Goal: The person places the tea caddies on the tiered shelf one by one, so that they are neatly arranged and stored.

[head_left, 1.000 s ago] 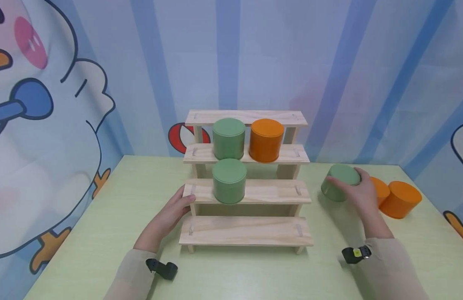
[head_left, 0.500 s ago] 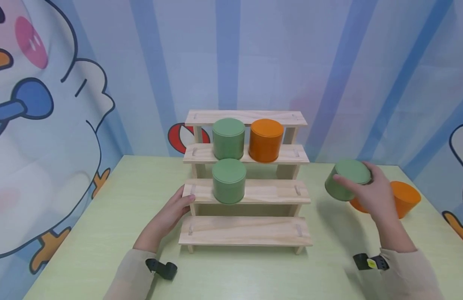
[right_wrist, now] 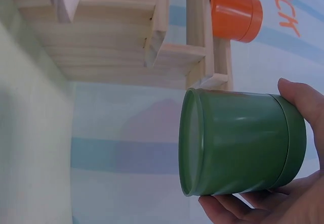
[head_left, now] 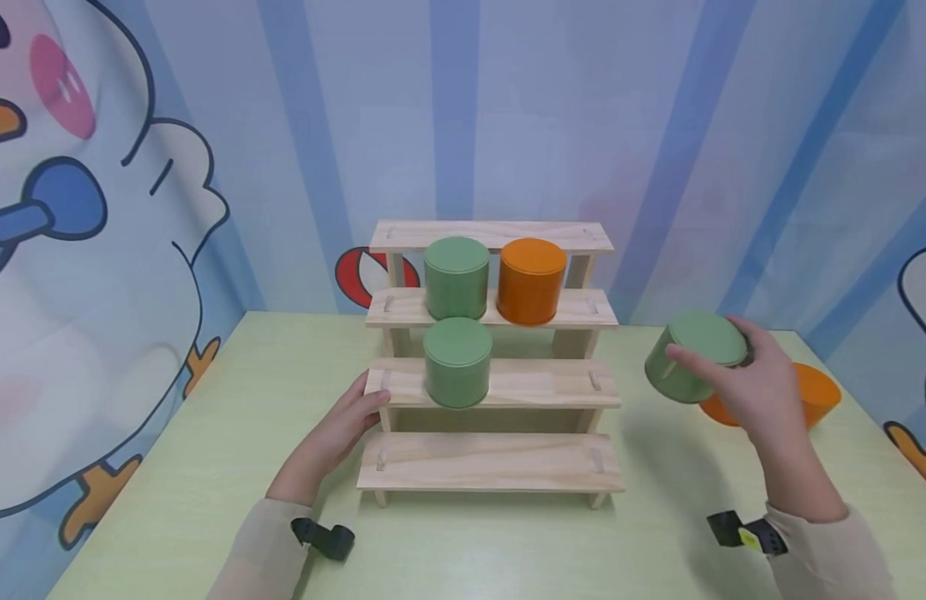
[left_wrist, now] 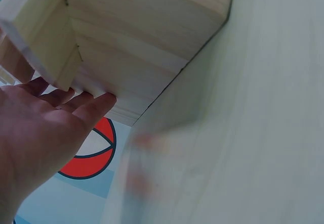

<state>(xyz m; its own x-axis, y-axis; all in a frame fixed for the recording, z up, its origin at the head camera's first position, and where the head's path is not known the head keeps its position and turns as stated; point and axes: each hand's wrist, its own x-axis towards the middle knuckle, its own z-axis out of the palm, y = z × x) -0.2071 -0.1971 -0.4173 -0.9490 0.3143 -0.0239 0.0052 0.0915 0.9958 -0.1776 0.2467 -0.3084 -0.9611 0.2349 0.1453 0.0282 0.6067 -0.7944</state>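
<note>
My right hand (head_left: 766,396) grips a green round tin (head_left: 691,358) by its lidded top, thumb on one side and fingers on the other. The tin is tilted and raised above the table, right of a four-step wooden shelf (head_left: 493,461); its base shows in the right wrist view. My left hand (head_left: 346,425) holds the shelf's left end, thumb over a board's edge and fingers against the side panel (left_wrist: 136,47) below. On the shelf, a green tin (head_left: 457,279) and an orange tin (head_left: 532,282) share one step, with another green tin (head_left: 458,363) one step lower.
Behind my right hand are an orange tin (head_left: 817,396) and another orange tin (head_left: 719,411), mostly hidden, on the pale table (head_left: 508,554). A striped cartoon curtain (head_left: 523,125) hangs behind and around the table.
My right hand has lifted the green tin off the table and moved slightly right, now tilting the tin and covering more of the orange tins. My left hand stays put.
</note>
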